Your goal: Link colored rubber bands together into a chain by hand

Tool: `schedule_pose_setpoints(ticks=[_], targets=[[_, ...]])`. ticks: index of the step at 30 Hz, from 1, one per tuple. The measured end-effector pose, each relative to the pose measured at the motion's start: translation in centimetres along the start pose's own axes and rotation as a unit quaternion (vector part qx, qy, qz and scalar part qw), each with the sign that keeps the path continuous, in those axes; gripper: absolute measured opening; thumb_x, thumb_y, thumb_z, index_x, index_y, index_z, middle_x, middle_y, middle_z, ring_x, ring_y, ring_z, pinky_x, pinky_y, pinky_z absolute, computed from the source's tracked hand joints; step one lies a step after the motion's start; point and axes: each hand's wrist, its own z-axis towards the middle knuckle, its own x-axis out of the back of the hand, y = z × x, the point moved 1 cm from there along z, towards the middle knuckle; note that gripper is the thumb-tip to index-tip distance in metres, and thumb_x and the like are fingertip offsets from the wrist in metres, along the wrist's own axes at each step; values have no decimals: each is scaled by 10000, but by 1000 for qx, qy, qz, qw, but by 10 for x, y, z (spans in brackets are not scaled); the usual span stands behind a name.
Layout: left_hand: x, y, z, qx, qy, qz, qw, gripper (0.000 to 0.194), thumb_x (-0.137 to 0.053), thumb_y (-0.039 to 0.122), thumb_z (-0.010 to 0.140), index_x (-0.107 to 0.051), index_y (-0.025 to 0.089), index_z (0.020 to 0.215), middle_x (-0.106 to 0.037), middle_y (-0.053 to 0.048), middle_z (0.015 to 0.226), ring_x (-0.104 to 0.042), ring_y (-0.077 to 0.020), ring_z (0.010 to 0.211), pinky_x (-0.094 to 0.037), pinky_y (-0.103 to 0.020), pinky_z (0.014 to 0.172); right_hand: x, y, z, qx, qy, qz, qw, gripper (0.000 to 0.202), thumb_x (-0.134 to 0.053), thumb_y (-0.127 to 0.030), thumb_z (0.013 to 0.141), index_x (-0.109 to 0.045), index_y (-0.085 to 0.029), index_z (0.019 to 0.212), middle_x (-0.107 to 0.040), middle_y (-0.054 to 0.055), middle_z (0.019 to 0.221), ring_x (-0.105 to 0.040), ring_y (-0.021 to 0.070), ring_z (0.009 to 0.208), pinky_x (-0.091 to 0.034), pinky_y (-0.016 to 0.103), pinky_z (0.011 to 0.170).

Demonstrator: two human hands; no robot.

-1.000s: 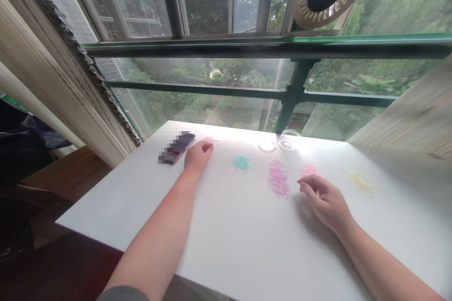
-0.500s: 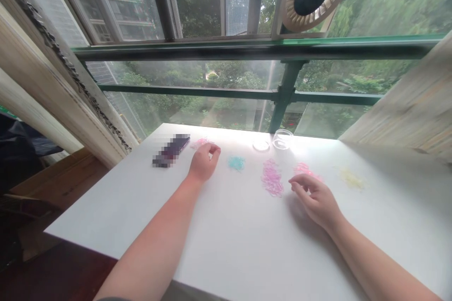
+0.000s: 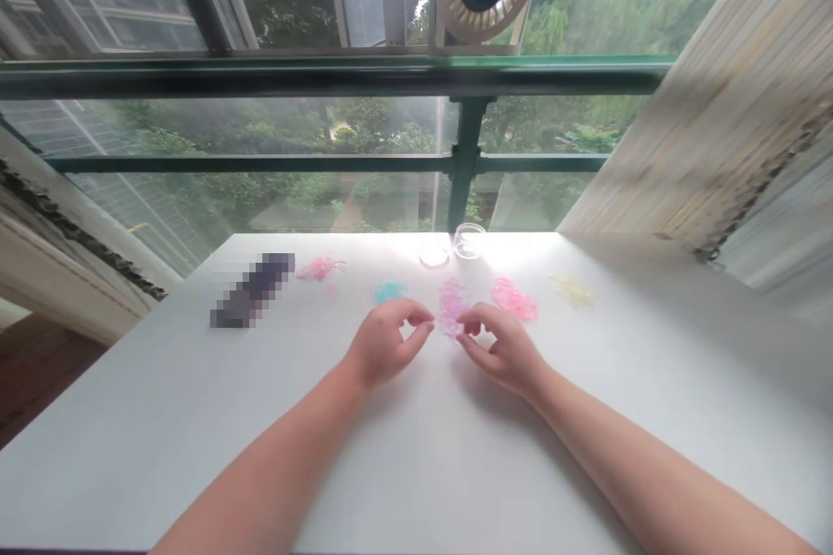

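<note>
White tabletop [image 3: 403, 486]: running under everything, catching window glare.
L hand [image 3: 383, 345]: curling, pinching thumb + index to abt touching; can't tell if holding a pc.
R hand [image 3: 511, 353]: facing L hand, leaving narrow gap btwn thumb + index; can't tell if holding.
Purple pile [image 3: 450, 299]: lying at/just past R fingertips; can't confirm contact.
Risk, fingertips: poss. dropping or flicking tiny pcs if pinching loosely.
Teal pile [image 3: 390, 290]: lying just past L knuckles.
Pink pile [image 3: 514, 299]: lying just past R hand.
Risk, colors: poss. mixing if dragging knuckles thru neighboring piles.
Yellow pile [image 3: 573, 290]: lying far R, thinly spreading.
Clear tub [image 3: 469, 243]: standing nr back edge, beside lid [image 3: 434, 256].
</note>
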Motion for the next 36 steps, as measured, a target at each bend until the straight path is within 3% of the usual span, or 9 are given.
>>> schedule_pose_setpoints(ticks=[26,36], targets=[[-6,12,-1,33,-43,-93,994,84,-564,266,805,-595,194,774,-648,-1,735,-581,-120,685,-471,-265,706,-4,-11,3,103,16,-18,994,92,-543,-139,801,-560,-207,860,-572,18,729,-543,136,648,-442,301,646],[-6,13,-1,19,-40,-92,995,87,-585,275,792,-604,197,757,-655,-3,722,-595,-124,684,-475,-271,709,-3,-13,4,93,20,-1,996,42,-554,-173,808,-573,-207,825,-570,20,702,-541,141,634,-434,298,628]])
